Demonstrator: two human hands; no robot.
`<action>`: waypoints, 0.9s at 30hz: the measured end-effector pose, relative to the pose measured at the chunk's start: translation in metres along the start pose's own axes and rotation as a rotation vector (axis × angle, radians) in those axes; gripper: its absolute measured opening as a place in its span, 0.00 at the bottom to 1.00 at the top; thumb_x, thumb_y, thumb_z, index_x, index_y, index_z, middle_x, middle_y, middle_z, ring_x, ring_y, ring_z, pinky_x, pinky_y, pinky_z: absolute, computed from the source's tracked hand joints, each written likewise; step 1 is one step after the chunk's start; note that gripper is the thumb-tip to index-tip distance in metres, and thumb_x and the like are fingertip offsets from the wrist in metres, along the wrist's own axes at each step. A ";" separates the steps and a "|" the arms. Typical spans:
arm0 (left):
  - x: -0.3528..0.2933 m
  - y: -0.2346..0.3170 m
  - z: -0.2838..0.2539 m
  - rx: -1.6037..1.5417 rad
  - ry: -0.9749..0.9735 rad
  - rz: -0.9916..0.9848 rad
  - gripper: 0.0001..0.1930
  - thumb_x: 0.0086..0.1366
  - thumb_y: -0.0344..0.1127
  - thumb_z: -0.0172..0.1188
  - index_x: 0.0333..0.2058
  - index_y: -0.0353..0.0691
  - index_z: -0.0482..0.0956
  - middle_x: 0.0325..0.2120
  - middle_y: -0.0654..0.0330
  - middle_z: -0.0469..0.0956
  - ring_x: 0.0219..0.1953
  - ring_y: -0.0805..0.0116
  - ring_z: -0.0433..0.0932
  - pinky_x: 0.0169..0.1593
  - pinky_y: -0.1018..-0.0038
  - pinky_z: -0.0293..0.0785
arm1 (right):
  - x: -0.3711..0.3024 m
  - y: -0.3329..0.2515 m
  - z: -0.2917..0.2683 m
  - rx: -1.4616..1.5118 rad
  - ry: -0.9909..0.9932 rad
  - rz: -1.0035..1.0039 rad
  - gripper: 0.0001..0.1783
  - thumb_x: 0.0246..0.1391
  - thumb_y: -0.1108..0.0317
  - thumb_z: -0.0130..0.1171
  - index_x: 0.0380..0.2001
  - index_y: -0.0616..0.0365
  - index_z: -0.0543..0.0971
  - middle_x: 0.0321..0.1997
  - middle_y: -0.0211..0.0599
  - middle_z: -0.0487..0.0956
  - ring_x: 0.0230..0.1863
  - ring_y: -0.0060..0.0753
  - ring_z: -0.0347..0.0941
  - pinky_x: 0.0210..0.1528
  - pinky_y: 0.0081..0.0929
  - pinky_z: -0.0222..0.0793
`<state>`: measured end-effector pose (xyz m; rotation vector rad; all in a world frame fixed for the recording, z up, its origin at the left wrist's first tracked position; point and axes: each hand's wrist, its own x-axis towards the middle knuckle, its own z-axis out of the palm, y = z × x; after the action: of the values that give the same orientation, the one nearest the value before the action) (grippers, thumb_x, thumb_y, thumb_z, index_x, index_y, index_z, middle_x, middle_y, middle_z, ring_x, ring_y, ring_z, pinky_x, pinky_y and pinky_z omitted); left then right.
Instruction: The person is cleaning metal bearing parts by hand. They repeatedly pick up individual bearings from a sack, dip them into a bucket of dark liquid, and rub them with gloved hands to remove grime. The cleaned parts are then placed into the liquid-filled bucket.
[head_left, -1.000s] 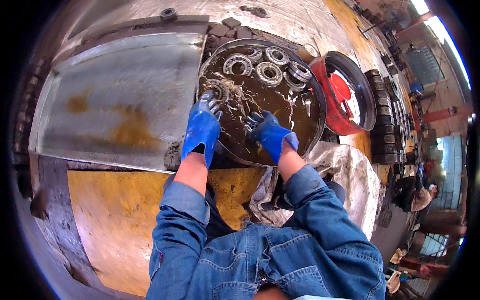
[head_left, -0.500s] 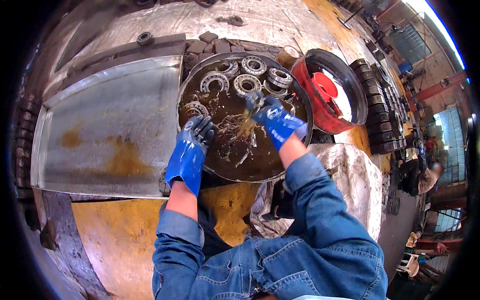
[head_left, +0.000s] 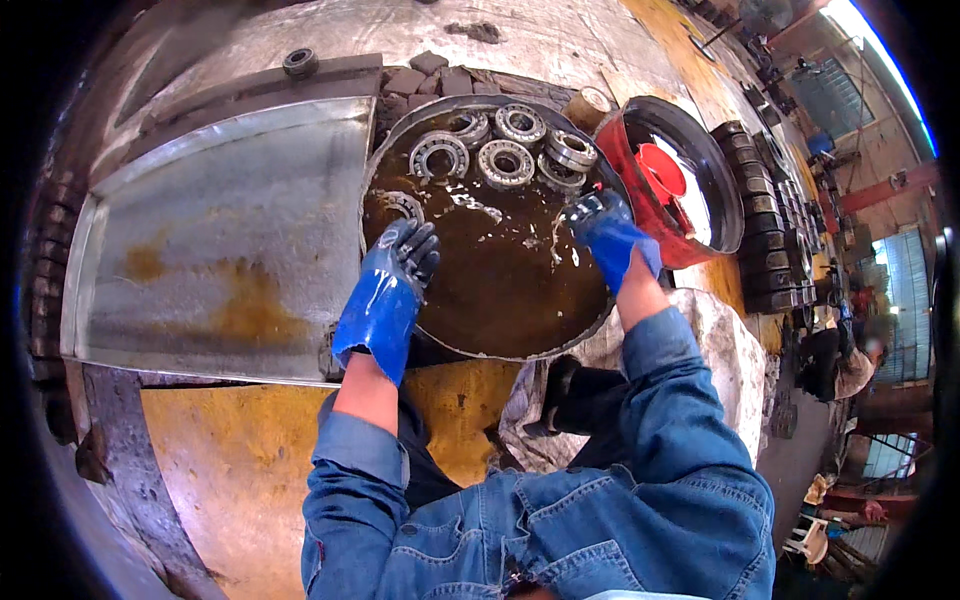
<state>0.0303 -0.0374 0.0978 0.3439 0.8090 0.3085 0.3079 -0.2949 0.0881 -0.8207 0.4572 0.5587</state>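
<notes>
Blue rubber gloves with dark palms and fingers cover both my hands. My left hand (head_left: 402, 256) is over the left side of a round metal basin (head_left: 492, 357) of brown liquid, its fingers apart. Just beyond its fingertips a roller bearing (head_left: 404, 204) lies partly under the liquid; whether they touch is unclear. At the basin's right side my right hand (head_left: 604, 218) has its fingers curled, and what they hold, if anything, is hidden. A small red tip (head_left: 598, 186) shows beside those fingers. Several bearings (head_left: 506, 163) sit together at the basin's far side, some stacked.
To the left lies a wide shallow metal tray (head_left: 215, 190) with rusty stains. A red drum (head_left: 640, 190) holding a red scoop (head_left: 661, 172) stands right of the basin. Another bearing (head_left: 299, 63) sits beyond the tray. Dark metal parts (head_left: 755, 215) line the right; a person (head_left: 850, 362) is farther off.
My right hand has moved right, from the basin's middle to its right side. The splashing there has settled into ripples and some foam. My left hand stays by the same bearing.
</notes>
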 end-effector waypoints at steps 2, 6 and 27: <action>-0.002 -0.001 0.001 0.011 -0.004 -0.005 0.18 0.74 0.46 0.49 0.50 0.41 0.78 0.51 0.51 0.80 0.51 0.52 0.80 0.49 0.56 0.80 | -0.016 0.024 -0.008 0.013 0.107 0.064 0.18 0.66 0.53 0.48 0.43 0.55 0.76 0.49 0.49 0.79 0.51 0.56 0.76 0.55 0.57 0.72; 0.002 -0.002 0.006 -0.003 -0.010 -0.041 0.18 0.73 0.47 0.50 0.49 0.43 0.79 0.51 0.52 0.80 0.51 0.53 0.80 0.50 0.56 0.79 | -0.018 0.034 -0.062 0.136 0.304 0.180 0.25 0.66 0.49 0.51 0.57 0.55 0.69 0.59 0.45 0.74 0.58 0.56 0.71 0.63 0.58 0.64; 0.008 -0.003 0.002 -0.018 -0.061 -0.088 0.19 0.75 0.50 0.46 0.51 0.45 0.78 0.54 0.55 0.79 0.55 0.54 0.78 0.52 0.56 0.77 | 0.049 -0.053 0.050 -0.616 -0.169 -0.342 0.26 0.48 0.68 0.65 0.52 0.58 0.75 0.52 0.42 0.80 0.49 0.39 0.77 0.54 0.38 0.73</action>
<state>0.0369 -0.0371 0.0926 0.2986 0.7591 0.2215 0.3869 -0.2714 0.1188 -1.3945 -0.0273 0.4447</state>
